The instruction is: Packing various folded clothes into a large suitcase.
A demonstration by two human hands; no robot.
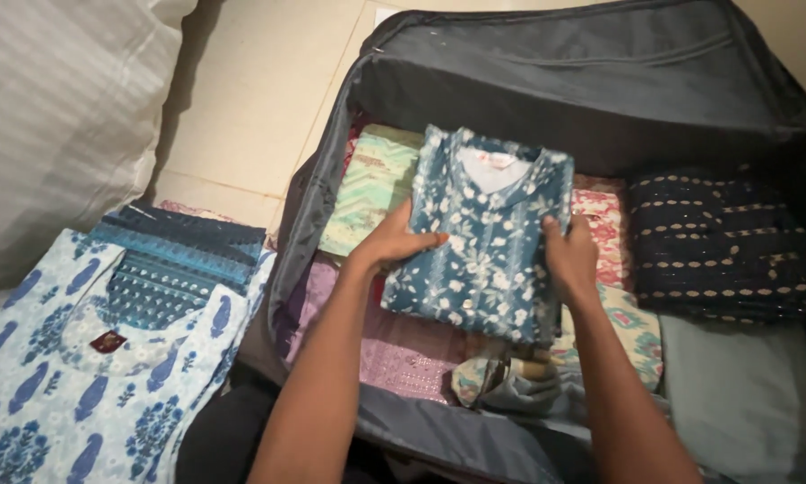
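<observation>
A folded teal garment with a white flower print point(488, 229) is held over the open grey suitcase point(591, 81). My left hand point(394, 240) grips its left edge and my right hand point(568, 255) grips its right edge. Under it in the case lie a mint-green folded cloth point(371, 188), a pink one point(403, 350) and a red patterned one point(604, 229). A dark navy garment with gold dotted rows point(725, 242) fills the right side of the case.
Left of the case lies a white kurta with blue print point(80, 376) and a folded blue garment point(183, 246) on it. A white pillow point(53, 116) sits far left. Beige floor tiles point(259, 99) show behind. A pale grey cloth point(743, 403) lies at the case's right front.
</observation>
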